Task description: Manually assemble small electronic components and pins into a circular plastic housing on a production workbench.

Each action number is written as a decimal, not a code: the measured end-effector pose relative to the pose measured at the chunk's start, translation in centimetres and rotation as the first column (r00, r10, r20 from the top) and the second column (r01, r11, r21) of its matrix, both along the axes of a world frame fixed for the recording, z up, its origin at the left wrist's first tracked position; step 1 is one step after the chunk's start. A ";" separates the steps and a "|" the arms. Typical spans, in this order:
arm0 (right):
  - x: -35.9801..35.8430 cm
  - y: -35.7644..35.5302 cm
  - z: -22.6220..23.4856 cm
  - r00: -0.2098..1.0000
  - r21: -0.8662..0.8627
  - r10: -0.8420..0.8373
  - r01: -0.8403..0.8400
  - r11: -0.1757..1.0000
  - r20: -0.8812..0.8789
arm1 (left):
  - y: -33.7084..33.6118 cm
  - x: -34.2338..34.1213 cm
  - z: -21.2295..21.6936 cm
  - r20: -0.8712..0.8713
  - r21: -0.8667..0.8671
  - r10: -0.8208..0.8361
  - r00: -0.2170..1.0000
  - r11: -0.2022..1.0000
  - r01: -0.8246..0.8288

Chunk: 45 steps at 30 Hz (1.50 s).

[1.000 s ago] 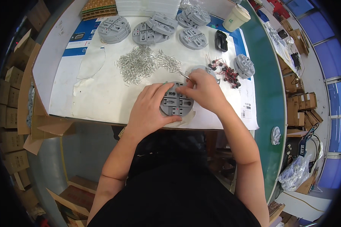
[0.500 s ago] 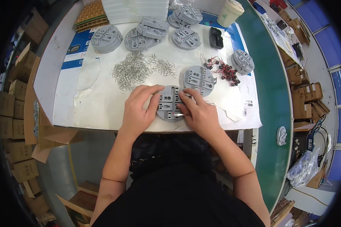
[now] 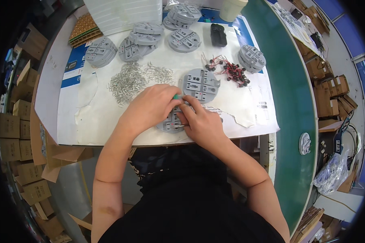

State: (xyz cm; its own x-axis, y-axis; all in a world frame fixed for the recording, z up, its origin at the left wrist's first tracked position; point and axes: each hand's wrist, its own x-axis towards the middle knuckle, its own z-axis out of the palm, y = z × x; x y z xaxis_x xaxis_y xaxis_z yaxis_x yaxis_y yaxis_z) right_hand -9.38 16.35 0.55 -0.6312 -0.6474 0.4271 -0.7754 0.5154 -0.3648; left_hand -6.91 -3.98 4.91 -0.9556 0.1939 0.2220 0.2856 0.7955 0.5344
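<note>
A grey round plastic part lies on the white paper near the table's front edge, mostly covered by both hands. My left hand rests on its left half, fingers curled, with a small green piece at the fingertips. My right hand presses on its right side and pinches a thin metal clip. A second grey round part lies just beyond the hands. A heap of metal clips sits to the left of it.
Stacks of grey round parts stand along the back. Red-wired black components lie at the right, with a black box, a cup and a white ribbed tray behind. Cardboard boxes line the left.
My right hand came back from reaching toward the far round part and settled on the near part. Both hands now sit close together on it.
</note>
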 end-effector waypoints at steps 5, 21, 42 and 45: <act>-0.8 1.0 0.7 0.994 -0.118 0.051 -0.040 0.992 0.094 | 1.1 0.3 0.6 0.049 -0.104 0.075 0.996 0.992 -0.070; -17.4 -0.3 3.6 0.921 0.393 -0.349 0.261 0.882 0.173 | 1.7 1.3 -1.6 0.017 0.070 0.140 0.990 0.988 -0.141; -2.2 1.1 4.7 0.779 -0.459 0.380 -0.134 0.878 0.499 | 1.2 4.8 -0.5 0.254 0.796 0.055 0.966 0.555 -0.241; -1.7 0.8 3.7 0.825 -0.477 0.371 -0.143 0.867 0.427 | 1.4 4.9 -1.3 0.374 0.846 -0.036 0.927 0.423 -0.325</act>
